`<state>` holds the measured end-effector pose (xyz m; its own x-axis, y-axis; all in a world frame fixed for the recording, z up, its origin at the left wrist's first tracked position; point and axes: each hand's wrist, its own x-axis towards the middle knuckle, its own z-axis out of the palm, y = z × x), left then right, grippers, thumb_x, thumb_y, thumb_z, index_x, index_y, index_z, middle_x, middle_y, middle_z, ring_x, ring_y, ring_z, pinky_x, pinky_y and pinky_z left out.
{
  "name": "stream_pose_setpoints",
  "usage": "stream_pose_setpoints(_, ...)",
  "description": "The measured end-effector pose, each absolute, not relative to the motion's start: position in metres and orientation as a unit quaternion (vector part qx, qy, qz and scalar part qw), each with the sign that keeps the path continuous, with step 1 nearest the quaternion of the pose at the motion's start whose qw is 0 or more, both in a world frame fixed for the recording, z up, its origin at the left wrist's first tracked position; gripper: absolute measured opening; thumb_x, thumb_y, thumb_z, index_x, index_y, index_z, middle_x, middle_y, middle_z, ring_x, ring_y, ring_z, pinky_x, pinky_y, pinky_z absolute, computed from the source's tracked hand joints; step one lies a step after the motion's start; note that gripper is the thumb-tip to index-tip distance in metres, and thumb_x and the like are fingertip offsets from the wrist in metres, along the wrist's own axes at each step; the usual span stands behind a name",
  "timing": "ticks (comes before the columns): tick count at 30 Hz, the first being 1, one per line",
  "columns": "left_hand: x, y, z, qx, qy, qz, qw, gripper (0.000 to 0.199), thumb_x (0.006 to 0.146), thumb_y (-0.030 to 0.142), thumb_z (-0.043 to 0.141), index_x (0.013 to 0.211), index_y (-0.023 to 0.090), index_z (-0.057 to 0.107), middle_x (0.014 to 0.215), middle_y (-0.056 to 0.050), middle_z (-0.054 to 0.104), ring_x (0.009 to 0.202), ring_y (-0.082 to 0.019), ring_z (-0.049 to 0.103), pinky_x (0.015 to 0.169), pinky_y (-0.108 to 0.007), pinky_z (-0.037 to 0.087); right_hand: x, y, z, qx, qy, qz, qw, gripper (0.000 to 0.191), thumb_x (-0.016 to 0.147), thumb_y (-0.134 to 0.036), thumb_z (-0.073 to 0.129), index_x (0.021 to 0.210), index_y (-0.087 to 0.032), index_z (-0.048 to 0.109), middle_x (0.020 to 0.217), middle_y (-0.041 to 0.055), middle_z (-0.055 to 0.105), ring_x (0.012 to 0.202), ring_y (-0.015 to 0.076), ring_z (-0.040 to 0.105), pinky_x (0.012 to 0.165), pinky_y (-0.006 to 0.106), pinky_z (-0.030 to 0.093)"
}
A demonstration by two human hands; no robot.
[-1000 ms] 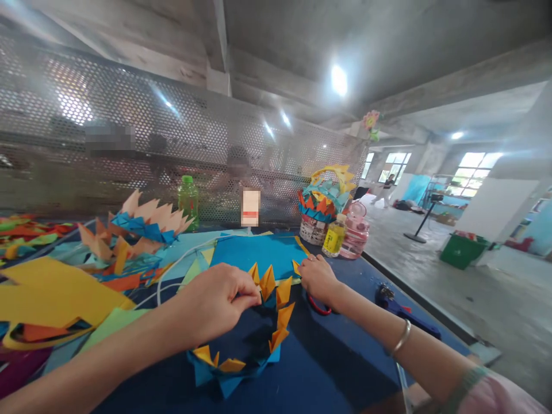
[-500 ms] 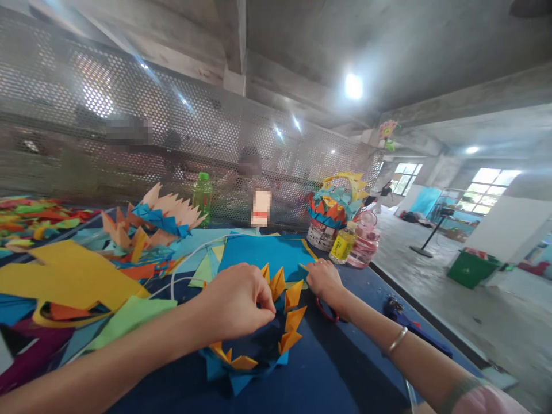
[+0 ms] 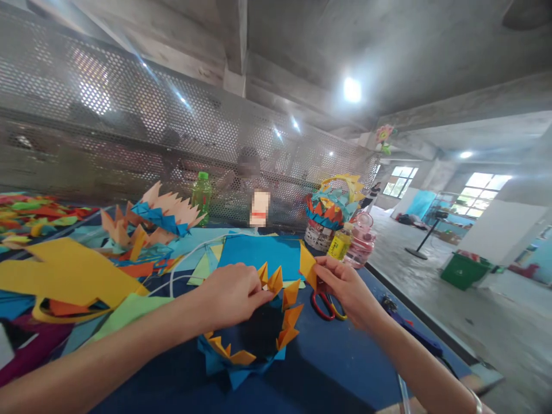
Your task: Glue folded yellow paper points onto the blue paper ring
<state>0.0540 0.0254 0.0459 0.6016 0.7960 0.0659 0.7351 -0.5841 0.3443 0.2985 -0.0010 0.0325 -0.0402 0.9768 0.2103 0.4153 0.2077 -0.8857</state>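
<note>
A ring of folded paper points, orange-yellow (image 3: 290, 317) above and blue (image 3: 235, 376) below, stands on the dark blue table. Bent inward over its far left side, my left hand (image 3: 230, 294) pinches the ring's rim, and a small white spot shows by the fingertips. Right of the ring, my right hand (image 3: 342, 283) grips a yellow paper piece (image 3: 307, 264) between thumb and fingers. Just beneath that hand lie scissors (image 3: 322, 306) with red and yellow handles, their blades hidden. Blue paper sheets (image 3: 261, 253) lie flat behind the ring.
Loose yellow paper (image 3: 81, 270) and a peach-and-blue folded piece (image 3: 166, 213) lie to the left. Behind stand a green bottle (image 3: 202, 198), a paper basket (image 3: 332, 210), a yellow-labelled bottle (image 3: 340, 244) and a pink jug (image 3: 361, 244). A white cable (image 3: 172, 276) crosses the paper.
My right hand has lifted off the blue sheets' right edge, moved right and nearer with the yellow piece, uncovering more of the scissors. My left hand has reached onto the ring's rim.
</note>
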Motion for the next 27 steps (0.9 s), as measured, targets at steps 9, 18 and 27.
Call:
stream_pose_setpoints(9, 0.062, 0.018, 0.056, 0.844, 0.333, 0.240, 0.345, 0.035, 0.081, 0.038, 0.060, 0.110, 0.020, 0.068, 0.109, -0.007, 0.072, 0.096, -0.024, 0.066, 0.087, -0.034, 0.050, 0.273, -0.035, 0.040, -0.478, -0.606, 0.426, 0.471, 0.038, 0.083, -0.056, 0.067, 0.088, -0.019, 0.063, 0.068, -0.0035, 0.059, 0.060, 0.0090, 0.050, 0.058, 0.022, 0.039)
stream_pose_setpoints(18, 0.073, 0.012, 0.055, 0.709, 0.323, 0.307, 0.547, 0.027, 0.073, 0.045, 0.069, 0.081, 0.020, 0.076, 0.082, -0.001, 0.078, 0.077, -0.019, 0.070, 0.072, -0.027, 0.051, 0.255, -0.048, 0.025, -0.467, -0.607, 0.414, 0.492, 0.052, 0.086, -0.047, 0.065, 0.125, -0.019, 0.044, 0.067, -0.0053, 0.062, 0.065, 0.0136, 0.057, 0.066, 0.028, 0.046)
stream_pose_setpoints(27, 0.075, 0.017, 0.058, 0.694, 0.378, 0.305, 0.530, 0.034, 0.065, 0.047, 0.071, 0.080, 0.016, 0.072, 0.080, -0.005, 0.078, 0.078, -0.021, 0.071, 0.065, -0.028, 0.055, 0.272, -0.067, 0.016, -0.532, -0.694, 0.226, 0.429, 0.038, 0.091, -0.034, 0.056, 0.127, -0.024, 0.048, 0.112, 0.0068, 0.071, 0.093, 0.0179, 0.067, 0.082, 0.033, 0.054)
